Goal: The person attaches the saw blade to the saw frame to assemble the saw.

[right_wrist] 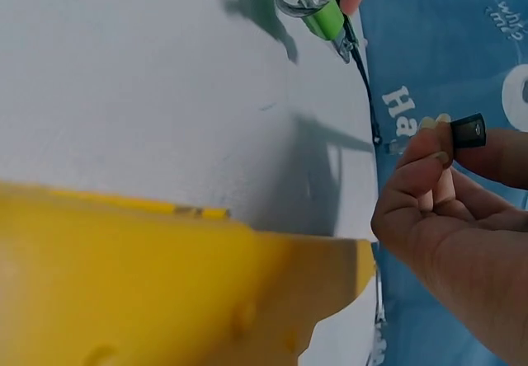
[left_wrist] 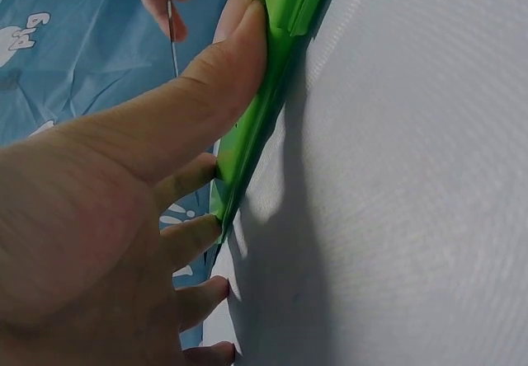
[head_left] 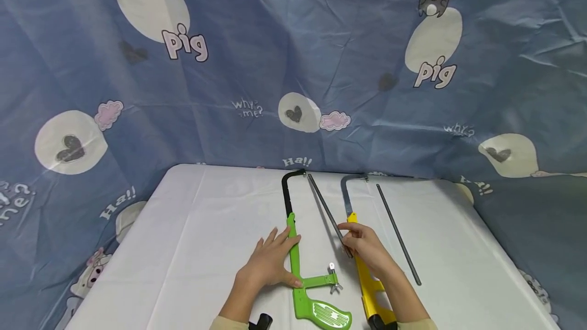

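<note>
My left hand [head_left: 267, 263] lies with spread fingers on the green hacksaw frame [head_left: 295, 256], its thumb near the handle and its fingertips along the bar. In the left wrist view, the thumb presses the green frame [left_wrist: 285, 49]. My right hand [head_left: 370, 252] pinches a dark grey hacksaw blade [head_left: 323, 203] near its lower end, tilted between the two saw frames. The right wrist view shows this blade's end [right_wrist: 469, 131] between thumb and fingers. Beneath the right hand lies a yellow hacksaw frame [head_left: 366, 279], partly covered by the wrist.
A second dark blade [head_left: 399, 235] lies on the white-covered table [head_left: 220, 208], right of the yellow frame. A metal wing nut [head_left: 336, 287] sits on the green frame's short arm. Behind the table hangs a blue patterned cloth [head_left: 247, 75].
</note>
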Action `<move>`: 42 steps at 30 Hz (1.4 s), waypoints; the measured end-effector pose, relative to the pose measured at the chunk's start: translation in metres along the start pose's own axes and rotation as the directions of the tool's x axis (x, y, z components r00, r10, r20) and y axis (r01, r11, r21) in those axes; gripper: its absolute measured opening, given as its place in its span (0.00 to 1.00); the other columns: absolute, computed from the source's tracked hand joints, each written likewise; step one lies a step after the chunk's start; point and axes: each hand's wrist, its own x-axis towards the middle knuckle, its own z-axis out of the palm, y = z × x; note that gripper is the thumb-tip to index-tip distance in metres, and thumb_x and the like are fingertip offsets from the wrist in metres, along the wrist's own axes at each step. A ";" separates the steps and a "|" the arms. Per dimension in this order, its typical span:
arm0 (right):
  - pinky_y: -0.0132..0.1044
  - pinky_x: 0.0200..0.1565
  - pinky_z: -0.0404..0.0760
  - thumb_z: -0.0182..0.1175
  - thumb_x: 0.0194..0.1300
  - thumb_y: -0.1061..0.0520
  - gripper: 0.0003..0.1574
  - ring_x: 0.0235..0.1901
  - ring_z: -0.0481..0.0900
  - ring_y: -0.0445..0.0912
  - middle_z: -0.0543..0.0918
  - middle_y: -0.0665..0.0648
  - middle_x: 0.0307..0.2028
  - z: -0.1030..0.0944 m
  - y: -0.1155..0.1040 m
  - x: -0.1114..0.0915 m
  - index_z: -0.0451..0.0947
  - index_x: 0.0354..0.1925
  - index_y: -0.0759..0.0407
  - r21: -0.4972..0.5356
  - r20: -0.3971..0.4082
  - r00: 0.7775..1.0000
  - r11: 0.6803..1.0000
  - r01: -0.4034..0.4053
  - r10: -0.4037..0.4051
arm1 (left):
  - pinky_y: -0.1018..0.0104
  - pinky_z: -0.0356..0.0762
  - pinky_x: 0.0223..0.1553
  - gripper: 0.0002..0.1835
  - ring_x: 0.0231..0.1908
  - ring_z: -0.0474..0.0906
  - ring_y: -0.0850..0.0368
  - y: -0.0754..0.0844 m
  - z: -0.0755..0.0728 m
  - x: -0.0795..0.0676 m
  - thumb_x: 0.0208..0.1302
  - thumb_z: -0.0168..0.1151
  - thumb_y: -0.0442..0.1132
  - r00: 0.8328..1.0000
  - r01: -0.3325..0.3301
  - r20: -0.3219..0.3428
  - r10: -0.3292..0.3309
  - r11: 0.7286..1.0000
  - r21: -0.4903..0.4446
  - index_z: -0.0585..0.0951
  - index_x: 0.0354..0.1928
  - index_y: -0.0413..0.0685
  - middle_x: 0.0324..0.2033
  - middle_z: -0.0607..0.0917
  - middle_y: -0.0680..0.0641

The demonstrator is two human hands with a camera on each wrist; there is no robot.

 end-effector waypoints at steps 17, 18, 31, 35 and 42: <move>0.34 0.29 0.70 0.54 0.66 0.67 0.26 0.24 0.68 0.44 0.74 0.54 0.26 0.004 -0.006 0.012 0.72 0.63 0.69 -0.017 0.068 0.997 1.000 0.021 -0.019 | 0.27 0.49 0.70 0.59 0.76 0.49 0.31 -0.001 0.002 0.001 0.32 0.82 0.61 1.000 0.009 0.006 -0.009 1.000 0.000 0.69 0.72 0.53 0.77 0.59 0.41; 0.34 0.29 0.70 0.54 0.66 0.67 0.26 0.24 0.68 0.45 0.74 0.54 0.25 0.004 -0.005 0.012 0.72 0.63 0.69 -0.017 0.066 0.998 1.000 0.015 -0.014 | 0.27 0.49 0.70 0.59 0.76 0.49 0.31 -0.001 0.001 0.001 0.32 0.82 0.61 1.000 0.010 0.006 -0.010 1.000 0.000 0.69 0.72 0.53 0.77 0.59 0.41; 0.33 0.28 0.70 0.55 0.62 0.67 0.26 0.24 0.68 0.45 0.73 0.54 0.24 0.008 -0.003 0.008 0.76 0.59 0.66 -0.056 0.016 1.000 0.998 -0.010 0.011 | 0.27 0.48 0.71 0.59 0.76 0.48 0.32 -0.001 0.003 0.001 0.33 0.82 0.62 1.000 0.010 0.010 -0.010 1.000 0.004 0.69 0.72 0.54 0.77 0.58 0.42; 0.34 0.29 0.71 0.56 0.63 0.67 0.25 0.24 0.69 0.45 0.73 0.55 0.24 0.010 -0.002 0.005 0.76 0.59 0.65 -0.051 0.011 1.000 0.999 -0.019 0.019 | 0.27 0.49 0.71 0.59 0.76 0.49 0.32 -0.001 0.005 0.001 0.33 0.81 0.62 1.000 0.014 0.015 -0.014 1.000 0.011 0.69 0.72 0.55 0.77 0.58 0.42; 0.35 0.29 0.70 0.59 0.63 0.66 0.26 0.25 0.69 0.45 0.73 0.54 0.25 0.007 -0.009 0.003 0.75 0.60 0.67 -0.078 0.049 0.999 0.997 -0.015 0.019 | 0.27 0.49 0.71 0.59 0.76 0.49 0.32 -0.001 0.002 0.004 0.33 0.81 0.63 1.000 0.014 0.003 -0.014 1.000 0.018 0.68 0.73 0.55 0.77 0.58 0.42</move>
